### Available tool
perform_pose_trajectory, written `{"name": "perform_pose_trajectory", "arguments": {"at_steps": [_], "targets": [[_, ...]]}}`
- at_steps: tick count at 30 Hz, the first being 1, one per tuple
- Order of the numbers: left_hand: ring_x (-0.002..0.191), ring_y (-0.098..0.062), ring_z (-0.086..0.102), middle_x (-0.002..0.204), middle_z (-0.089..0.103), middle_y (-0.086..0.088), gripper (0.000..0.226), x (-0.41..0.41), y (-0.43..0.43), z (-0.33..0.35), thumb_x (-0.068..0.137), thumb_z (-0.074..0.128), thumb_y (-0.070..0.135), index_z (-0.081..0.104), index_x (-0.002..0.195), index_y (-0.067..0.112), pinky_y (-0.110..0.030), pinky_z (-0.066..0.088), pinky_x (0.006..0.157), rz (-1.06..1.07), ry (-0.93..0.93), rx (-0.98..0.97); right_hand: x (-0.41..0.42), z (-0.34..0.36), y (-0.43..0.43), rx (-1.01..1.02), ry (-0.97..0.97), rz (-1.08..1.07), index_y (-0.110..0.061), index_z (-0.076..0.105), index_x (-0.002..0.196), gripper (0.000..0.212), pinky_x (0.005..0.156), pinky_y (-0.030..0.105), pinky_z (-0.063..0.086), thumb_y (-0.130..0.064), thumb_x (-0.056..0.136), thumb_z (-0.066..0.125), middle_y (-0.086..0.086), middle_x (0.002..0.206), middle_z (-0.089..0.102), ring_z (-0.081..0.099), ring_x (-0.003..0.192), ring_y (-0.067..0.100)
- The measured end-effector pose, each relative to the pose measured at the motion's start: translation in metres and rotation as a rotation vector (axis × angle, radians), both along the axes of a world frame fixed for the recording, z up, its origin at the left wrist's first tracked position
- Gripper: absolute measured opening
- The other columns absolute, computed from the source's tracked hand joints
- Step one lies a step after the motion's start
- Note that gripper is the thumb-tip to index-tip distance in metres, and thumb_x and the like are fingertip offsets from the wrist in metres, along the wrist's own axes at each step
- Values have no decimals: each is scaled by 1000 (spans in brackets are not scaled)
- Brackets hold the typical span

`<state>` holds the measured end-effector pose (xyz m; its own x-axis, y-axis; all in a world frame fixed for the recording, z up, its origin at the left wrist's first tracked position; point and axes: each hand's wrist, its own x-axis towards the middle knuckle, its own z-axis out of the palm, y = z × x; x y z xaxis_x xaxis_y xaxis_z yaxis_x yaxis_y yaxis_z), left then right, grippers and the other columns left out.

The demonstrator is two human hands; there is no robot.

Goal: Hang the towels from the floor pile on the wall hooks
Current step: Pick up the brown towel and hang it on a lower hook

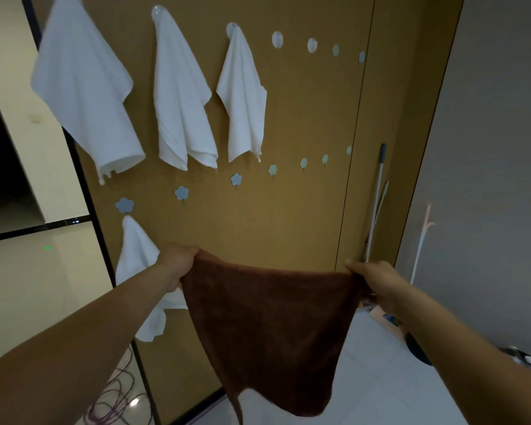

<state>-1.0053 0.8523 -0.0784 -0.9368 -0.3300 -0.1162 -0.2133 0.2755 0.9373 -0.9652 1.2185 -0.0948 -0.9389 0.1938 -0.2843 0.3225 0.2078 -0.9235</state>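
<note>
Tan wall panelling [304,118] is filling most of the view, with a grey wall [488,148] standing at 3 o'clock and pale floor tiles [380,378] showing at 5 o'clock. Two rows of hooks are running across the panel: an upper row of round hooks [277,39] toward 12 o'clock and a lower row of flower-shaped hooks [236,179] sloping up to the right through the centre. Three white towels [181,93] are hanging side by side from the upper row between 10 and 12 o'clock, and a fourth white towel [141,271] is hanging from the leftmost flower hook [124,205] at about 8 o'clock, partly hidden behind the left forearm.

A brown towel [267,326] is being held up in front of the panel at 6 o'clock, its top edge stretching between both hands and its body drooping to a point below. The left hand [175,259] is gripping the towel's upper left corner, fingers curled tightly round the bunched cloth. The right hand [374,280] is pinching the upper right corner, with the thumb lying on top and the fingers folded beneath.

A mop handle [376,204] is leaning against the panel at 3 o'clock, and a tangle of thin cables [114,400] is lying on the floor at 7 o'clock
</note>
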Motion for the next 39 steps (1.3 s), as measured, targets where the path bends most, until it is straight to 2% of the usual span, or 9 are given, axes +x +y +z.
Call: {"name": "perform_pose_trajectory", "arguments": {"at_steps": [5,10,15,21,25,28,30,35,39], "targets": [[67,-21,52,74,52,-8,15,13,3,8,94,52,17,53,80,11,-34,47,61,-35,-152,196,0,9,8,-33,92,143,-27,56,116,53,83,40,45,-26,71,84,3,111,61,56,104,26],[94,-17,61,102,65,-2,15,19,5,12,89,63,22,65,104,18,-29,47,65,-170,-177,249,-7,10,6,150,89,242,-5,68,102,23,80,32,45,-14,82,75,9,102,69,61,99,23],[90,-20,61,86,69,-5,25,27,7,11,72,73,7,71,97,2,-23,42,68,-214,-91,-61,-33,16,5,203,161,231,-8,68,93,14,73,33,49,-21,92,63,10,94,70,65,89,24],[75,-23,64,77,67,-15,29,36,6,-1,76,76,22,66,79,-5,-26,47,67,12,114,-401,-62,17,-23,766,428,289,-11,62,85,22,83,39,47,-20,98,46,9,104,60,55,99,26],[48,-14,38,46,36,-8,45,39,0,-2,79,69,10,38,48,4,-17,29,45,135,366,-507,-77,18,-59,517,529,253,-5,58,105,20,73,40,48,-13,100,41,13,95,63,60,85,29],[68,-22,53,75,61,-23,25,25,-13,0,84,63,11,53,66,-4,-23,43,63,197,394,-306,-90,20,-93,238,550,223,-7,56,108,19,79,39,47,-6,98,40,10,100,60,58,92,26],[69,-21,49,75,56,-18,25,7,-22,-2,84,59,6,42,66,9,-33,42,64,243,434,-131,-103,21,-115,99,533,256,-10,56,102,20,73,28,43,-5,97,38,5,98,58,55,92,21],[65,-11,51,75,55,-1,17,-43,-52,-9,93,48,5,49,83,18,-17,37,54,234,485,-59,-149,23,-160,71,488,653,-28,67,101,31,73,24,49,-53,82,68,-3,100,67,66,92,14],[77,0,58,85,60,10,8,-79,-78,-17,93,53,23,54,88,30,-7,41,60,71,452,-117,-189,22,-200,99,495,715,-28,77,85,17,66,23,58,-42,75,78,-3,88,76,73,81,15]]}}
